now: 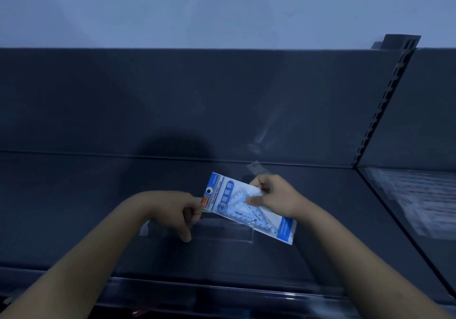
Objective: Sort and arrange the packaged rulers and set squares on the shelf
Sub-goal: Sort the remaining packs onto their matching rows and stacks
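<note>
Two sets of fingers hold one pack: the right fingers (256, 199) curl round its middle, thumb on top, while the left fingers (192, 213) pinch the corner of its blue header. Inside this clear pack (234, 208) lie white set squares. It is held tilted over a clear plastic holder (222, 231) on the dark shelf (98, 220).

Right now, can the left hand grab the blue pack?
Probably yes: the left hand is right at the pack top corner, with nothing between them. The right hand holds its other end.
</note>
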Tool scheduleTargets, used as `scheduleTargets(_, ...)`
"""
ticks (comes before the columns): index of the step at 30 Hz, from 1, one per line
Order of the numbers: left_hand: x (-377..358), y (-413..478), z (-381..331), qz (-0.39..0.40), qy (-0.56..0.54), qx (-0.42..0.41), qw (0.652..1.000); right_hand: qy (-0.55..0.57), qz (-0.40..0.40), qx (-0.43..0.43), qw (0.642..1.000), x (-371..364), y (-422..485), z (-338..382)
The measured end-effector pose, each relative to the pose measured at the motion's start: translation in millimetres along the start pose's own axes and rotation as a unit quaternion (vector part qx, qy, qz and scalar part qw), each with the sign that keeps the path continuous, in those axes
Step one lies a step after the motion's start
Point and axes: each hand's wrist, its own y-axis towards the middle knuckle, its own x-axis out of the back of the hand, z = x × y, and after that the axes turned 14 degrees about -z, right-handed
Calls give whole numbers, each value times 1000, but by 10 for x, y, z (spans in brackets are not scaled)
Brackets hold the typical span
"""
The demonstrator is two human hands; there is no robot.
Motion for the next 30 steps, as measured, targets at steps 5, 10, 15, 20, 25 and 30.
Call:
scheduleTargets(5,-36,41,-31,-26,-102,-73,992,49,-12,-38,998,111,-77,-77)
scheduleTargets(10,-47,150,-47,-11,-209,-124,970,96,-96,-44,990,384,-259,-134)
scheduleTargets(15,-59,311,-391,-5,-322,-188,928,106,-131,-53,984,848,-570,-230)
scheduleTargets(20,-101,496,-1112,-88,-397,-205,890,87,-117,-79,986,1396,-1011,-465)
scheduleTargets(25,-250,765,-2038,-127,-401,-225,879,63,-70,-87,992,2071,-1462,-801)
scheduleTargets(30,-651,1103,-2987,-118,-325,-238,908,60,-51,-62,995,2825,-1850,-1236)
